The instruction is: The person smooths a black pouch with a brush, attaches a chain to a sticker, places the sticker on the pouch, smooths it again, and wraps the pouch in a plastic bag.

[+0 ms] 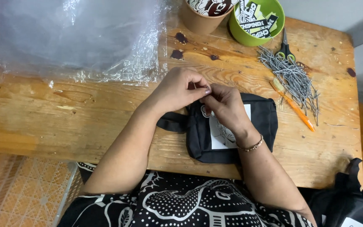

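Your left hand (177, 89) and right hand (225, 105) pinch together on something too small to tell, just above the black pouch (236, 130) on the desk (85, 117). It could slip from your grip and get lost among the chains (293, 77) to your right.

Crinkled clear plastic bags (76, 38) are lying at the surface's far left; a white rectangular label (221, 136) is showing on the black pouch (261, 122). Black-and-white stickers (257, 19) are standing in a green bowl (248, 38) at the far edge; more are filling the brown cup (200, 21) beside it.

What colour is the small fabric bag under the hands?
Black small fabric bag, with a white printed patch; seen in the head view.
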